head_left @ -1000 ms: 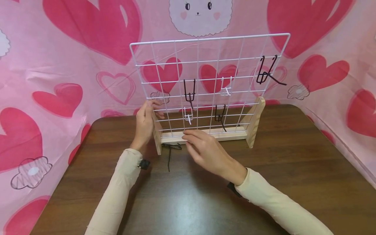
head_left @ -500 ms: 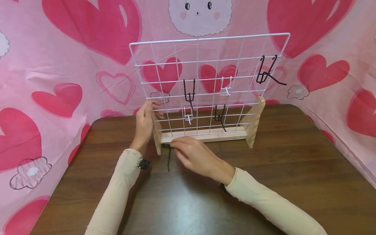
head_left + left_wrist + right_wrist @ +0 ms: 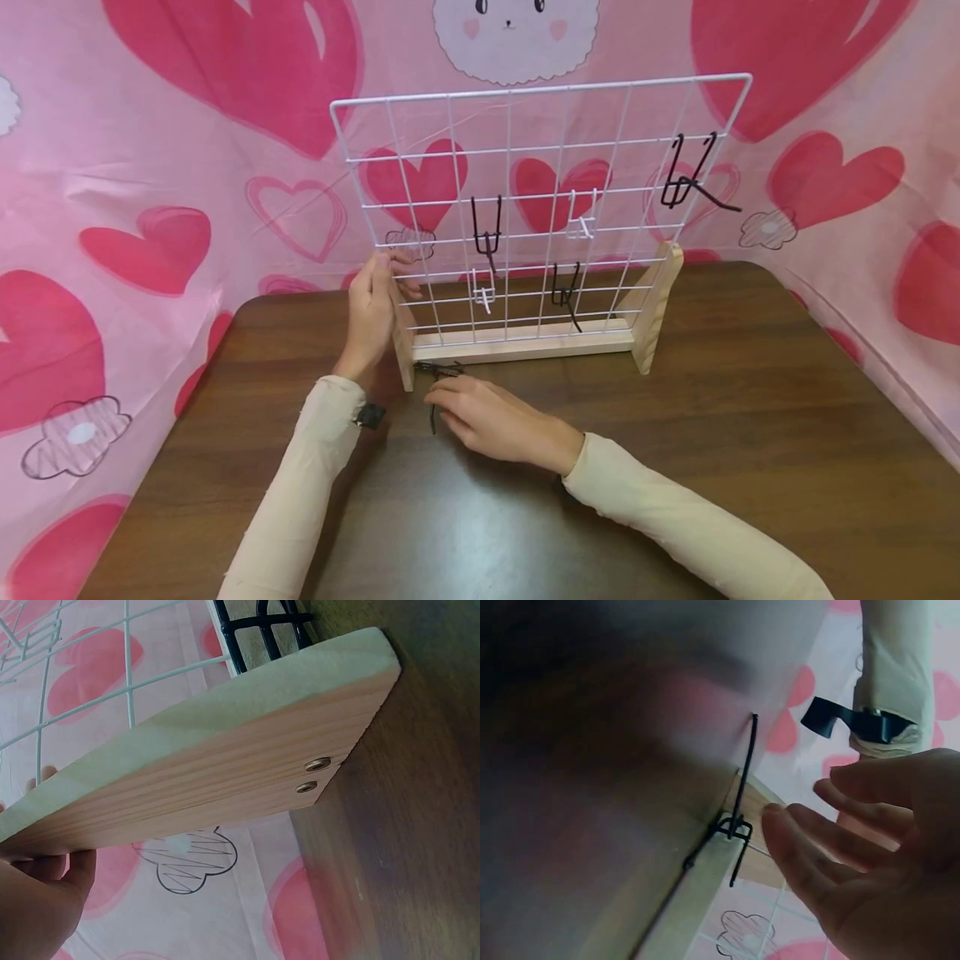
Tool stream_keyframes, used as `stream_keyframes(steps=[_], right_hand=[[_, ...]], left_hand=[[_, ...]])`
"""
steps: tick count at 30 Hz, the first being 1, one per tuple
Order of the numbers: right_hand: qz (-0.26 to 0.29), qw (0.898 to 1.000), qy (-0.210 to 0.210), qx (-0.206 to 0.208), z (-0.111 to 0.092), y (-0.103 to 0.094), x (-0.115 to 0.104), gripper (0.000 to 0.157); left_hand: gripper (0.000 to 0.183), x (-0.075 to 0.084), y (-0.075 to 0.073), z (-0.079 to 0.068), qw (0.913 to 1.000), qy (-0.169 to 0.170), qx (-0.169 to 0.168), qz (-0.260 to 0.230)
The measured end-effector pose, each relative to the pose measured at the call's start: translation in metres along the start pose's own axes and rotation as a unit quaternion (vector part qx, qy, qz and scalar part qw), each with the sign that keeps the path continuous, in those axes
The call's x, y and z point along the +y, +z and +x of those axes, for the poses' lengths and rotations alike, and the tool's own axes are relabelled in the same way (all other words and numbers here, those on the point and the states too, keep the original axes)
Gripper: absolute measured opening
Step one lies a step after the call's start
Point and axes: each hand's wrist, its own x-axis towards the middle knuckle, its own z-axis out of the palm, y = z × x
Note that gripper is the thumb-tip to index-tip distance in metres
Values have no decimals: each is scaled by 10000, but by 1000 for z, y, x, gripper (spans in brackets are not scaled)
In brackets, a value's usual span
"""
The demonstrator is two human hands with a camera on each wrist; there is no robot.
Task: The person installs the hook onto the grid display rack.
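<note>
A white wire grid rack (image 3: 508,150) stands on a wooden base with two wooden side panels. My left hand (image 3: 369,312) grips the left side panel (image 3: 202,765), fingers reaching round behind it. On the table by that panel's foot lies a loose black wire hook (image 3: 432,417), also seen in the right wrist view as a black hook (image 3: 739,817). Right over it hovers my right hand (image 3: 498,417), thumb and fingers parted around nothing. In the right wrist view the fingertips (image 3: 776,821) appear close beside the hook; whether they touch it I cannot tell.
Black hooks (image 3: 487,242) and white hooks (image 3: 581,227) hang on the grid, one black hook (image 3: 686,187) jutting out at the upper right. The brown table (image 3: 675,467) ends at a pink heart-patterned cloth (image 3: 180,150) behind and beside it.
My right hand has moved left and down, from in front of the base to the loose black hook. My left hand keeps its grip on the panel. The head view has shifted slightly.
</note>
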Motion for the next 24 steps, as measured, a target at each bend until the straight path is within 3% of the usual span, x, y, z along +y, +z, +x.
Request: stream_keyframes(steps=[12, 16, 20, 24], right_hand=[[-401, 9920, -104, -1190, -6, 5, -2, 39], [-403, 9902, 16, -1340, -7, 2, -2, 38], [-128, 9910, 263, -1304, -8, -4, -1, 28], [166, 9908, 440, -1268, -8, -9, 1, 8]], left_hand=[[44, -5, 0, 4, 9999, 161, 28, -41], [42, 7, 3, 2, 10000, 72, 17, -64], [40, 24, 5, -1, 10000, -9, -29, -50], [38, 25, 5, -3, 10000, -33, -11, -28]])
